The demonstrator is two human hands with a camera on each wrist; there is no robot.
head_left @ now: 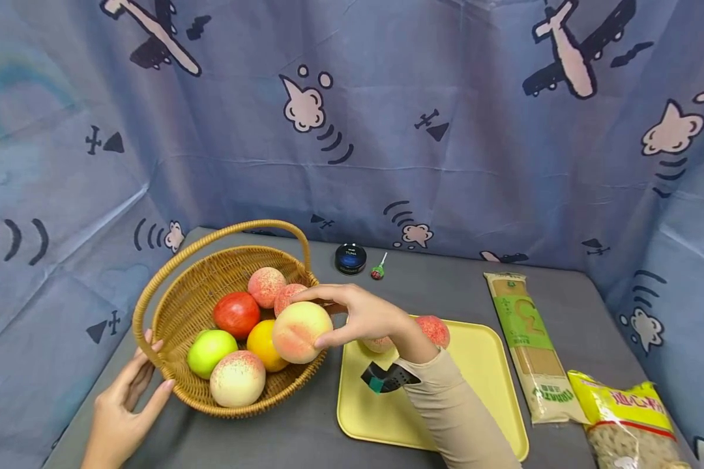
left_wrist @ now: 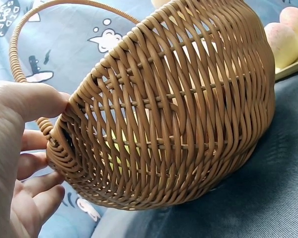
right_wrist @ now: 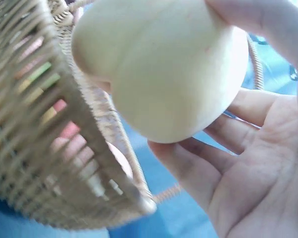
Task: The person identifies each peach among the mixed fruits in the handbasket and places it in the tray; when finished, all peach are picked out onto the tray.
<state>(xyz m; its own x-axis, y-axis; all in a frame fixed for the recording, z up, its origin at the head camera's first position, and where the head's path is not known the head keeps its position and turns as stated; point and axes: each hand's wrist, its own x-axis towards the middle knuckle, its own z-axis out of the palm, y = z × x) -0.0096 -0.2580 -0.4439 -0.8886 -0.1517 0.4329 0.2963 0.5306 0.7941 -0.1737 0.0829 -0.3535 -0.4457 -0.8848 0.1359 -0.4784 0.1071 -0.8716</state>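
A wicker basket with a tall hoop handle stands at the left, holding a red apple, a green apple, an orange fruit and several peaches, one pale peach nearest the front. At the basket's left end, my left hand grips the rim by the handle's base, thumb and fingers on either side of it. My right hand holds another pale yellow peach over the basket's right rim. In the right wrist view that peach sits between thumb and fingers beside the woven wall.
Right of the basket, a yellow tray carries peaches, one a red peach, partly behind my right arm. A dark tuna tin and a lollipop lie at the back. Noodles and a yellow bag lie at the right.
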